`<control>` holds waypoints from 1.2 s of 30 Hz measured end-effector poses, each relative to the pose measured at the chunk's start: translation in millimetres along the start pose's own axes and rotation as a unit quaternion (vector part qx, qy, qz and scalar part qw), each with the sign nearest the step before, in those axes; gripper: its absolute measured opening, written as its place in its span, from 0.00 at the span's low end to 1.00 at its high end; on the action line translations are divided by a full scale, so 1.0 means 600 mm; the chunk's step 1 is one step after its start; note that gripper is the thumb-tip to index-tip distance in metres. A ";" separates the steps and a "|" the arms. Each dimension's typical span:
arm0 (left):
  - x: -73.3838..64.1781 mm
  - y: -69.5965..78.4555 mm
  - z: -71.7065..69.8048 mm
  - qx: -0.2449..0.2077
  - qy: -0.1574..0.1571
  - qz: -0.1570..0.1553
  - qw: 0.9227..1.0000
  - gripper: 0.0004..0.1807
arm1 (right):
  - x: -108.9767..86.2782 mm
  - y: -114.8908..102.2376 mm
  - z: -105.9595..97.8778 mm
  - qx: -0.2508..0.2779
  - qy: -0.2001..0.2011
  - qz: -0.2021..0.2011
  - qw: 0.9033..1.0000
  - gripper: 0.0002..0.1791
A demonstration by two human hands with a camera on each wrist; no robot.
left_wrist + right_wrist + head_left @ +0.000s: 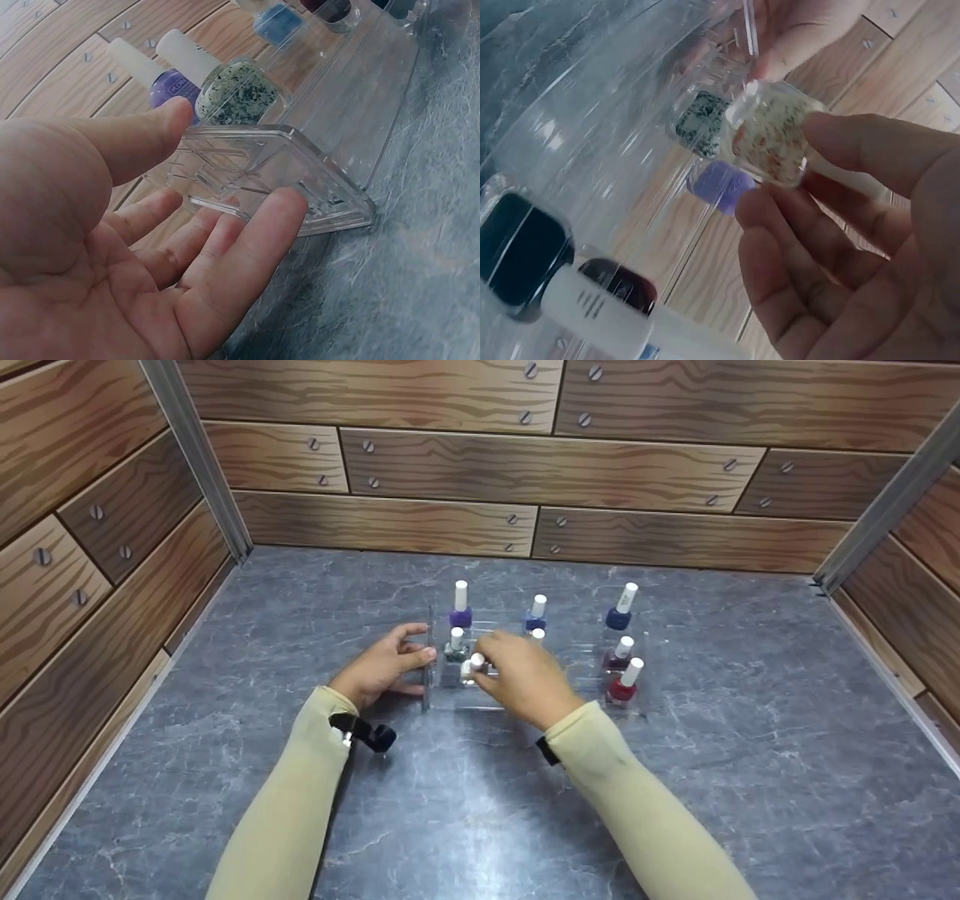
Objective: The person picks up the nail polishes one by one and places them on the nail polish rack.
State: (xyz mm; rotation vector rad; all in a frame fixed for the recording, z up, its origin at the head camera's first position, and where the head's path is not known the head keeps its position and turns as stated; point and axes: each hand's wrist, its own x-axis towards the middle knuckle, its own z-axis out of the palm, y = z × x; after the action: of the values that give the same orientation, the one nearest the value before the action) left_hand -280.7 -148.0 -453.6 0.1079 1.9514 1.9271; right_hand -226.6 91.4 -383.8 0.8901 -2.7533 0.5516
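My right hand (529,675) pinches a nail polish bottle (772,135) between thumb and fingers; it is cream with reddish and dark flecks and has a white cap. The bottle is over the front left of a clear tiered rack (330,180). Right behind it stands a green-black speckled nail polish bottle (240,94), and a purple one (460,616) is on the tier further back. At the rack's left end panel, my left hand (386,664) has its thumb at the edge and its loosely spread fingers against the outer face.
On the rack's right side stand a dark blue bottle (619,619), a maroon bottle (617,661) and a red bottle (621,690). A blue bottle (535,622) is at the middle back, with another white cap (537,635) before it, partly behind my right hand. Wood-patterned walls (442,465) enclose the grey marbled table (750,750).
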 end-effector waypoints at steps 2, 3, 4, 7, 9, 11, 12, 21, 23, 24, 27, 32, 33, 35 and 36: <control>0.000 0.000 0.000 0.000 0.000 0.001 1.000 0.37 | 0.008 -0.004 0.007 -0.003 -0.021 0.001 1.000 0.08; 0.000 0.000 0.000 -0.001 0.000 0.002 1.000 0.37 | 0.012 -0.006 0.010 -0.003 -0.030 0.003 1.000 0.09; 0.000 0.001 0.000 -0.001 0.001 0.001 1.000 0.37 | 0.016 -0.007 0.014 -0.002 -0.039 0.006 0.999 0.09; 0.000 0.002 0.002 -0.005 0.004 -0.002 1.000 0.36 | 0.023 -0.010 0.024 -0.002 -0.055 0.015 0.998 0.08; 0.001 0.002 0.004 -0.007 0.005 -0.002 1.000 0.36 | 0.026 -0.011 0.031 -0.007 -0.056 0.019 0.998 0.08; 0.001 0.003 0.006 -0.007 0.004 0.000 1.000 0.36 | 0.028 -0.012 0.036 -0.013 -0.054 0.022 0.998 0.07; 0.001 0.002 0.007 -0.007 0.003 0.001 1.000 0.36 | 0.029 -0.012 0.038 -0.016 -0.052 0.024 0.998 0.07; 0.003 -0.002 0.010 -0.012 -0.001 0.002 1.000 0.37 | 0.034 -0.014 0.054 -0.028 -0.042 0.022 0.998 0.06; 0.003 -0.003 0.010 -0.011 -0.001 0.003 1.000 0.36 | 0.034 -0.013 0.056 -0.031 -0.037 0.019 0.999 0.06; 0.004 -0.003 0.009 -0.009 -0.001 0.004 1.000 0.36 | 0.035 -0.012 0.057 -0.031 -0.037 0.020 0.999 0.06; 0.004 -0.003 0.007 -0.009 0.001 0.004 1.000 0.36 | 0.035 -0.012 0.058 -0.030 -0.031 0.019 0.999 0.07; 0.004 -0.003 0.003 -0.009 0.005 0.002 1.000 0.36 | 0.038 -0.013 0.061 -0.026 -0.029 0.015 0.999 0.07; 0.003 -0.003 0.002 -0.009 0.006 0.001 1.000 0.36 | 0.039 -0.014 0.062 -0.025 -0.029 0.015 0.999 0.07; 0.003 -0.004 0.001 -0.008 0.006 0.001 1.000 0.36 | 0.038 -0.015 0.060 -0.022 -0.030 0.016 0.999 0.08; 0.003 -0.005 -0.001 -0.007 0.007 0.001 1.000 0.36 | 0.036 -0.016 0.058 -0.019 -0.031 0.017 0.999 0.09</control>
State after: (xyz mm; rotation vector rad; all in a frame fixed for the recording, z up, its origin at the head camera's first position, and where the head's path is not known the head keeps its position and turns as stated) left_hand -281.6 -147.9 -456.7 0.0926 1.9472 1.9482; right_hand -240.8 58.5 -406.6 0.8670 -2.8288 0.4830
